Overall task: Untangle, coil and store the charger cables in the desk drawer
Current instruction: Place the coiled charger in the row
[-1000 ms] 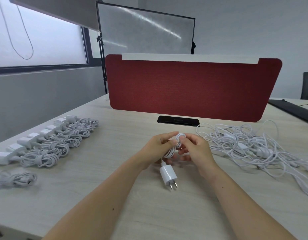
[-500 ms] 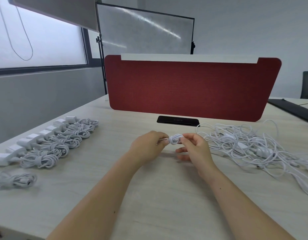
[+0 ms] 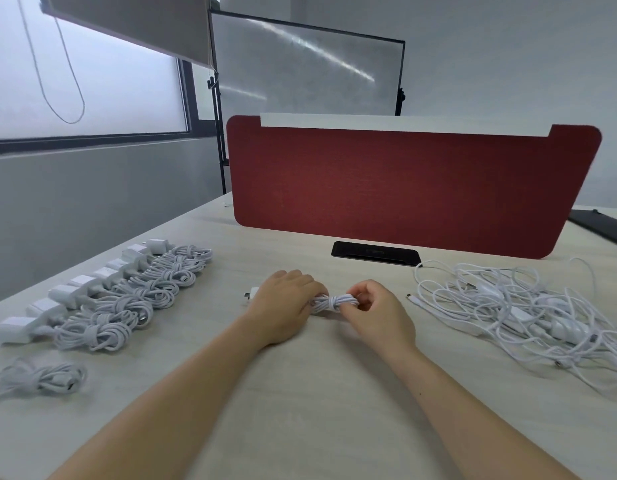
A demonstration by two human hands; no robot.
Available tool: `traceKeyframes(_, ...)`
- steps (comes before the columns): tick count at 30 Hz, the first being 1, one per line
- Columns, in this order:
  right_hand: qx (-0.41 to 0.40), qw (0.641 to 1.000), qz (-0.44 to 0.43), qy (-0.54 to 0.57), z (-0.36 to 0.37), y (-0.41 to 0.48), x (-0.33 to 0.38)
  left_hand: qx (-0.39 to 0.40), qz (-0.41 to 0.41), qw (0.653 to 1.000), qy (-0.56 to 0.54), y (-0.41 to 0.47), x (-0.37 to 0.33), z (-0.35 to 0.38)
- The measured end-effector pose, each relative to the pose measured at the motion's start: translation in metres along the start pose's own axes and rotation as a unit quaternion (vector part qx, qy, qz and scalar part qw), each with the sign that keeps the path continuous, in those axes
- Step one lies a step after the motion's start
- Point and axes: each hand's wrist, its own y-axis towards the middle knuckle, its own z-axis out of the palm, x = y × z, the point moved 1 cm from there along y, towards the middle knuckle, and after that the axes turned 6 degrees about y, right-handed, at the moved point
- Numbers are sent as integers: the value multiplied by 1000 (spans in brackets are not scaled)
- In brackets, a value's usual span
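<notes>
From the head camera, both hands meet in front of the red divider (image 3: pixel 404 188), just short of its middle, low over the desk (image 3: pixel 300 427). The left hand (image 3: pixel 286 303) lies curled over one end of a coiled cable (image 3: pixel 334 302), apparently pinning that end and its plug (image 3: pixel 251 293), whose white corner pokes out past the knuckles. The right hand (image 3: pixel 376 313) pinches the coil's other end between thumb and bent fingers. Holding it at both ends like this keeps the loops from springing apart while the binding turns round its waist are tightened. Whether the free tip is already tucked in is hidden by the fingers, so I cannot tell.

The coil is a short, white, bone-shaped bundle, cinched in the middle by a few cross wraps.

Toward the divider's left end and nearer the person, a row of finished chargers (image 3: pixel 127 299) lies in a slanting line, each plug beside its own coil, and one lone coil (image 3: pixel 36 379) sits nearest the person. This looks like a holding area before storage. Toward the divider's right end sprawls the tangled pile (image 3: pixel 514 313) awaiting sorting. No drawer is in view.
</notes>
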Motion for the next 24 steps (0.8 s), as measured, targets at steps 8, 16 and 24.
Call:
traceKeyframes(8,31,999,-12,1,51,44,12,-85,-71,993,44,15,59,25)
traceKeyframes(16,43,999,-26,-4,82,83,15,-55,-154,986,17,34,95,38)
traceKeyframes(24,74,997,-38,0,100,106,8,-92,-196,976,10,36,109,52)
